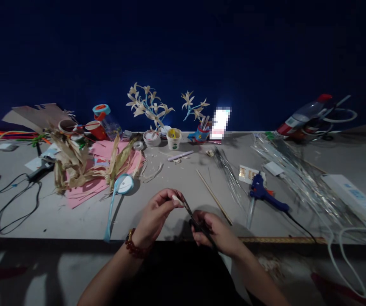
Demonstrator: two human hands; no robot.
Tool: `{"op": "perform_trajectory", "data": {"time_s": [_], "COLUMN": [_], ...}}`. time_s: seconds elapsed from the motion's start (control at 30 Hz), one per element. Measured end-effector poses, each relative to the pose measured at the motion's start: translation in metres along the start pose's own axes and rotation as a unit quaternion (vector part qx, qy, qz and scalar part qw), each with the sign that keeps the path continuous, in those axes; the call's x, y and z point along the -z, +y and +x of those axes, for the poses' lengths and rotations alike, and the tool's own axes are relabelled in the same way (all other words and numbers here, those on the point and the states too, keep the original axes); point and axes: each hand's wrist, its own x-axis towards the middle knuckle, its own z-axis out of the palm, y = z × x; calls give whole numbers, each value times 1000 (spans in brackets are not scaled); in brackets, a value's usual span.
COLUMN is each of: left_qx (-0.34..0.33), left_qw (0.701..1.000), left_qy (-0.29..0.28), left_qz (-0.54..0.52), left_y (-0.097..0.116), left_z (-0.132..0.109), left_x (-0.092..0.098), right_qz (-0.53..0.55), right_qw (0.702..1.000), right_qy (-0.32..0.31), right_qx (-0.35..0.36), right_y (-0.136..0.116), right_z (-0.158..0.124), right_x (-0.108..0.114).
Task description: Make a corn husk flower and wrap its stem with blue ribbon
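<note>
My left hand [159, 212] pinches a small pale strip [177, 199], which looks like cut corn husk. In my right hand [216, 231] is a pair of dark scissors [189, 211], my fingers around the handles. The blades point up and left, with their tips right beside the strip; whether they touch it I cannot tell. A roll of light blue ribbon [125, 184] lies left of my left hand, its loose end hanging toward the table's front edge. Dried corn husks [71, 157] are heaped on pink paper [87, 193] farther left.
Husk flowers on blue stems [151, 104] stand at the back, near a white paper cup [174, 139] and a lit phone [220, 123]. A thin stick [214, 196], wires [229, 172] and a blue glue gun [265, 193] lie to the right. A bottle [307, 117] leans behind.
</note>
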Motion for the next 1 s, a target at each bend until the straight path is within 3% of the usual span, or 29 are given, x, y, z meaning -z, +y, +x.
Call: {"op": "perform_trajectory", "data": {"time_s": [0.23,0.53,0.7,1.0], "left_qx": [-6,-34,-37,-25], "left_qw": [999,982,969,965], "left_qy": [-27,-74,-85,-84], "left_qz": [29,169,227,246], "left_y": [3,10,12,14], "left_z": [-2,-3,-3,-2], "left_x": [2,6,6,8], "right_qz": [-32,-46,-130,-165], "right_qw": [999,997,991,986], "right_qy": [18,56,30,21], "right_qx": [7,21,24,21], "right_y": [2,-7,-13,-14], "right_z": [-3,-5,-1,-3], "right_x": [7,14,18,20]}}
